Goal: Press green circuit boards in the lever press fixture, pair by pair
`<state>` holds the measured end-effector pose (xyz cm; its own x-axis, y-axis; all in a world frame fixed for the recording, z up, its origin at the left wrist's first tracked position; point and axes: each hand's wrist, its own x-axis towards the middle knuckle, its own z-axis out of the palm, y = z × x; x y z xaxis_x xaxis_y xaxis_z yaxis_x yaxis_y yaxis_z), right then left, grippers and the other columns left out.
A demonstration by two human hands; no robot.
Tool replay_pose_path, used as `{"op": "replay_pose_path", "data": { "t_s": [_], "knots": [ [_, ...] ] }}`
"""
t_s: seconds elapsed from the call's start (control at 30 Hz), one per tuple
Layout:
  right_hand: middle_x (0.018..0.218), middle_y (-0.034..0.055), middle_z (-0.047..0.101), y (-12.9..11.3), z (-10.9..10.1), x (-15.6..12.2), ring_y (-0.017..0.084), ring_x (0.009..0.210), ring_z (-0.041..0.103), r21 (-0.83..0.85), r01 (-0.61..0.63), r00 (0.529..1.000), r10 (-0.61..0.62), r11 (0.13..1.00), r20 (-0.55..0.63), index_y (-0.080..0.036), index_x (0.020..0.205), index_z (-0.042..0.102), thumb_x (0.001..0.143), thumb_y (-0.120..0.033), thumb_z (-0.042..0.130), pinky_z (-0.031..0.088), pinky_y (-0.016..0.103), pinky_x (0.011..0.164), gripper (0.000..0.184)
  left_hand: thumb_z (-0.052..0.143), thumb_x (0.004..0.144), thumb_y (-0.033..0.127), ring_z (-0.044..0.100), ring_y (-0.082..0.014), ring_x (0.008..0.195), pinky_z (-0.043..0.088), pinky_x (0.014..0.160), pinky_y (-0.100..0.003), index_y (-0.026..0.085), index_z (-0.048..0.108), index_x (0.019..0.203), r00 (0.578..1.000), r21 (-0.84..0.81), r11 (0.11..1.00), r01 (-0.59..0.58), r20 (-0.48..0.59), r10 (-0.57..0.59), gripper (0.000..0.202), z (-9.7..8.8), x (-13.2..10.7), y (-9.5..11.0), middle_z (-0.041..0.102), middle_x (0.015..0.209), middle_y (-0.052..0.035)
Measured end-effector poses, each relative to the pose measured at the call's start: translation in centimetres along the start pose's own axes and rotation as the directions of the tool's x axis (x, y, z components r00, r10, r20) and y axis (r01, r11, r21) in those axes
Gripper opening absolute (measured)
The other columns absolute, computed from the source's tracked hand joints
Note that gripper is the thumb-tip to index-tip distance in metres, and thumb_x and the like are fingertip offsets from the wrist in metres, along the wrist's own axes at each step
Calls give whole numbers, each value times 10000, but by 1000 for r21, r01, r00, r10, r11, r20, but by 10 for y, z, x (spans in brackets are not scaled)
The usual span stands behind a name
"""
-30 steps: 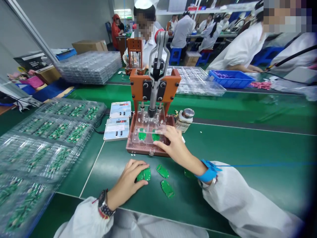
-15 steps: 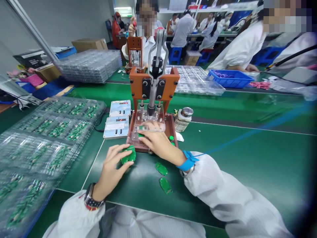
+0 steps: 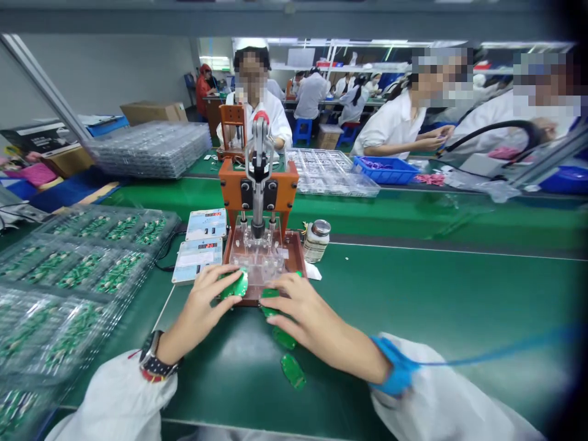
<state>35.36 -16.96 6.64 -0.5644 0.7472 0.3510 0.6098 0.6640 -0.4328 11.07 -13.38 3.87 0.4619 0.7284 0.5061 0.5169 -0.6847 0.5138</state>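
My left hand [image 3: 204, 303] is closed around a rounded green circuit board [image 3: 239, 284], held at the front left of the press fixture. Between the fingers of my right hand [image 3: 303, 312] is another green circuit board [image 3: 269, 301], just off the fixture's front edge. The orange toggle press [image 3: 258, 184] stands behind both hands with its lever up. Its clear plastic nest [image 3: 257, 267] shows no board that I can make out. Two loose circuit boards lie on the green bench: one [image 3: 284, 337] partly under my right hand, the other [image 3: 293, 371] nearer me.
Clear trays of boards [image 3: 87, 269] fill the left side. Two small display boxes [image 3: 197, 260] stand left of the press, a metal-capped bottle [image 3: 316, 241] right of it. Beyond are stacked trays [image 3: 151, 147], a blue bin [image 3: 386, 170] and co-workers [image 3: 390, 122].
My right hand has come out of the press nest toward me, now with a circuit board in its fingers. My left hand has moved up to the fixture's edge. The camera view has tilted up.
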Motion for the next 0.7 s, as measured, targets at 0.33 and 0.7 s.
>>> {"op": "replay_pose_path", "data": {
  "t_s": [0.33, 0.7],
  "knots": [
    [922, 126, 676, 184, -136, -20, 301, 875, 614, -204, -713, 673, 572, 671, -470, -167, 892, 711, 777, -338, 650, 473, 453, 796, 215, 503, 943, 290, 485, -277, 1160, 398, 975, -460, 222, 480, 1285, 961, 27, 999, 36, 272, -42, 349, 22, 25, -2, 566, 1247, -97],
    [917, 75, 663, 85, -41, 16, 212, 917, 579, -267, -177, 801, -19, 947, -598, -190, 893, 637, 928, -242, 441, 446, 389, 836, 206, 592, 892, 237, 483, -274, 1109, 379, 963, -445, 239, 462, 1274, 962, 98, 995, -11, 271, -16, 404, 30, 58, 10, 549, 1192, -71]
  ]
}}
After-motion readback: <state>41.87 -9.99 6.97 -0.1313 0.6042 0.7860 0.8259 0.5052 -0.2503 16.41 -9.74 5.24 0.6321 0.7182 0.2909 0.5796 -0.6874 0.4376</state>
